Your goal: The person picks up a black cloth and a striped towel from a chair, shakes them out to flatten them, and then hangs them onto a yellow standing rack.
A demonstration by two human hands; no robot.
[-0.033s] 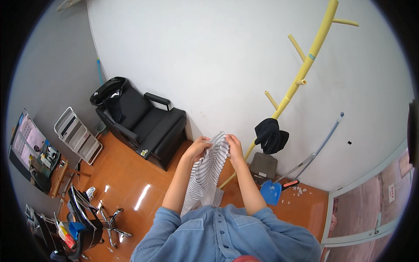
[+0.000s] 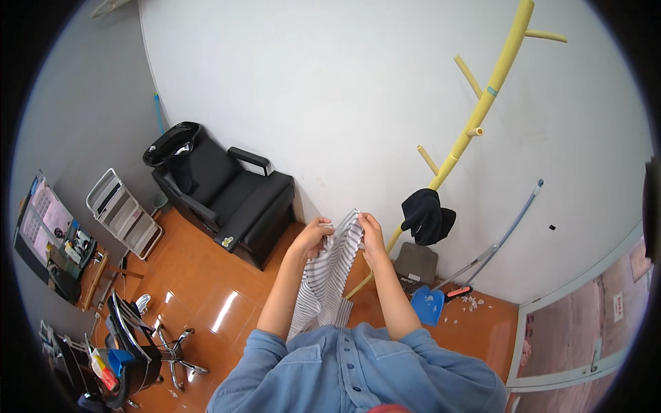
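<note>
On my far left, a flat rectangular poster point(image 2: 43, 217) leans against the grey wall, pale pink and white with a grid of small panels, its lower edge behind the clutter on the wooden side table point(image 2: 93, 275). On the black chair point(image 2: 227, 199), a small yellowish sticker point(image 2: 226, 241) sits at the front corner of the near armrest. Up the yellow coat stand point(image 2: 482, 103), a thin teal label band point(image 2: 493, 91) wraps the pole below the top branch. Far right, a small white upright sign point(image 2: 617, 307) with red marks hangs on the pinkish wall beside the white door frame. I see no screens.
</note>
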